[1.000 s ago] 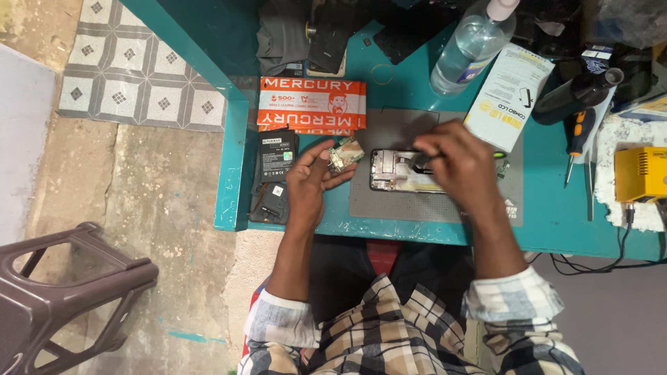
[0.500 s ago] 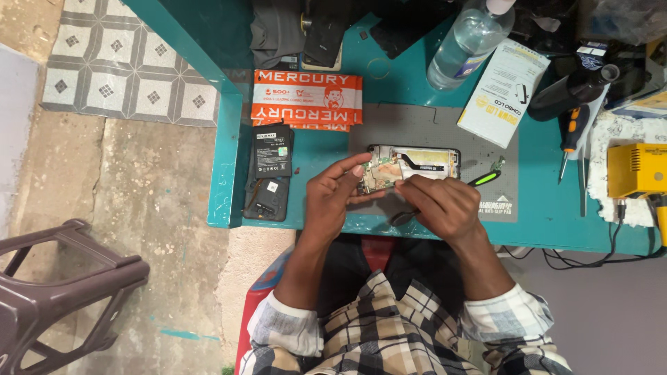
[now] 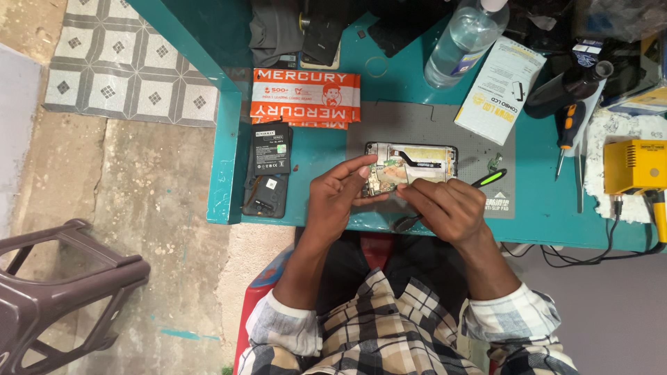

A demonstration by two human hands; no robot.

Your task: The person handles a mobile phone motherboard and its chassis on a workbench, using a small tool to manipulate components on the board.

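Hands (image 3: 399, 198) lower; orange-white packet (image 3: 306, 96) behind.

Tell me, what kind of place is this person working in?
Most likely a small phone repair bench. An opened phone lies on a grey work mat under both hands, a loose battery sits beside it, and a screwdriver lies on the teal table.

Teal table (image 3: 535, 201), grey mat (image 3: 424, 125), orange packet (image 3: 306, 94), yellow box (image 3: 633, 167)

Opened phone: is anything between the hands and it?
Nothing visible. The left hand already touches the opened phone at its near end, and the right hand is at its front edge on the grey mat.
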